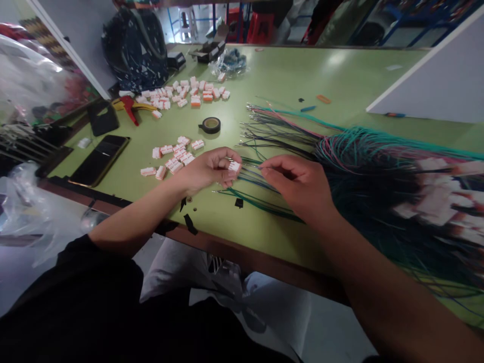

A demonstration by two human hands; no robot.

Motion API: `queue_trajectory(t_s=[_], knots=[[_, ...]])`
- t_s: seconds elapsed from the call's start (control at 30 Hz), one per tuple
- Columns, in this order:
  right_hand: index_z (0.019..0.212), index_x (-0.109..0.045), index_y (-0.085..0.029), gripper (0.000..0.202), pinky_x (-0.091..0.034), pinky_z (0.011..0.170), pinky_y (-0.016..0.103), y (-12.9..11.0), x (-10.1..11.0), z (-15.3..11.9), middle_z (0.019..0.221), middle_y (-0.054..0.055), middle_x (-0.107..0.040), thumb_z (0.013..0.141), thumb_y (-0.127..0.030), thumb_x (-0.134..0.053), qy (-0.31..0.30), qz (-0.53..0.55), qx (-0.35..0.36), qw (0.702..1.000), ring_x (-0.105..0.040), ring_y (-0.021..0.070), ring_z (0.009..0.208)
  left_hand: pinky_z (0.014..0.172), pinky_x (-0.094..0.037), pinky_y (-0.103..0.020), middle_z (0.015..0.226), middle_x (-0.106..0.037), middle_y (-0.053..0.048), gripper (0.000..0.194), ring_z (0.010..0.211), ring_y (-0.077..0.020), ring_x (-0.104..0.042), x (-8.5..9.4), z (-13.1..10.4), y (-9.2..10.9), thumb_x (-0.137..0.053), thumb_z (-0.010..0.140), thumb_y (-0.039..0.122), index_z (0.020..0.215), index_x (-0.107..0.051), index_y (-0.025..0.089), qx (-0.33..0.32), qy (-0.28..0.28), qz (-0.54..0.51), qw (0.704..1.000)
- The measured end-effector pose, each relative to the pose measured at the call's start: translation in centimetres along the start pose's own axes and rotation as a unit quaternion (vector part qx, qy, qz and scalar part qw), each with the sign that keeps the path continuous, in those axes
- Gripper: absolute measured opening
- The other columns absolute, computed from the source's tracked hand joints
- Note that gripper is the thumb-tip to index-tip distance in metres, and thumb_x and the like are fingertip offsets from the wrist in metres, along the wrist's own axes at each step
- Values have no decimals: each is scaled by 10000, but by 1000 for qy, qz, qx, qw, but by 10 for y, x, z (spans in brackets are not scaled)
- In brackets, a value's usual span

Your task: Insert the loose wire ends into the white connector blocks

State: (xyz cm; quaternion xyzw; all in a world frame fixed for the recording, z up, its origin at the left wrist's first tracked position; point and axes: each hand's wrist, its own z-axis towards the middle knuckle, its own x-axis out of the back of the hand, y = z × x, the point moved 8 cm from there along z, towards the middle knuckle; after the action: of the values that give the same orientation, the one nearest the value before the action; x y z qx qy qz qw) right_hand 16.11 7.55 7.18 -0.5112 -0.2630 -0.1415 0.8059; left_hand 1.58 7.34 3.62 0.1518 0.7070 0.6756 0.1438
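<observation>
Pinched in my left hand (212,169) is a small white and orange connector housing (234,166). Just to its right, my right hand (297,181) has thumb and forefinger closed on a thin wire (254,166), whose end points at the housing. The wire's colour is hard to make out. Beneath and beside both hands lie green and dark wires (260,204) with metal tips. Several loose connector housings (177,156) sit left of my left hand, and a larger pile of housings (189,93) lies farther back.
A black tape roll (210,125), a phone (100,160) and red-yellow pliers (130,108) lie on the left. A thick wire bundle (355,146) spreads to the right, with blurred housings (442,196) on it. White panels (434,75) stand at both sides. A dark patterned bag (134,50) stands at the back left.
</observation>
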Motion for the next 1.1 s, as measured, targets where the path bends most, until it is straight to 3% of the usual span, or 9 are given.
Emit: queue_trajectory(t_s=[0.27,0.4,0.53,0.67,0.83,0.97,1.1], knots=[[729,-653,-221,90,-388,521,259,11,-3,3,614,-12,-605,765,-258,-579,7,11,-12,1000,-516,122,555,544,-357,-179,639,-537,40,180,587,-63,-501,13,2,4,-661,726,142,879,-565,139,-16,58,128,990],[732,-613,-235,91,-405,559,267,9,-5,3,662,1,-627,791,-254,-546,12,-12,13,1000,-551,139,610,567,-393,-192,651,-563,25,195,608,-77,-541,14,2,3,-658,730,133,899,-561,136,-16,65,121,990],[742,-583,-247,59,-420,622,293,10,-16,2,762,17,-669,788,-246,-547,-33,-47,28,998,-590,170,707,578,-427,-202,624,-576,31,212,577,-76,-565,12,3,2,-635,758,148,942,-531,140,-12,63,96,993],[726,-545,-250,52,-418,598,297,16,-25,2,707,4,-655,775,-242,-560,-63,-28,13,998,-578,163,644,588,-449,-204,628,-584,37,235,597,-87,-598,11,4,-3,-625,767,168,964,-499,150,-1,65,76,995],[716,-524,-237,73,-434,588,287,24,-21,4,660,-16,-641,776,-202,-547,-43,40,-35,998,-555,125,548,609,-462,-231,658,-611,14,263,600,-97,-598,19,5,-7,-596,790,204,1014,-474,137,15,74,102,992],[691,-527,-222,108,-440,574,269,29,-17,4,638,-18,-639,789,-187,-553,-19,116,-73,990,-543,105,522,577,-413,-212,678,-604,9,136,573,-77,-538,32,2,-3,-587,759,211,862,-547,131,22,100,264,959],[665,-514,-211,146,-434,521,245,42,-13,5,578,-31,-615,791,-206,-589,49,236,-133,961,-514,86,467,595,-393,-214,689,-614,18,130,623,-92,-540,25,-2,-7,-563,741,275,767,-604,154,45,36,426,903]])
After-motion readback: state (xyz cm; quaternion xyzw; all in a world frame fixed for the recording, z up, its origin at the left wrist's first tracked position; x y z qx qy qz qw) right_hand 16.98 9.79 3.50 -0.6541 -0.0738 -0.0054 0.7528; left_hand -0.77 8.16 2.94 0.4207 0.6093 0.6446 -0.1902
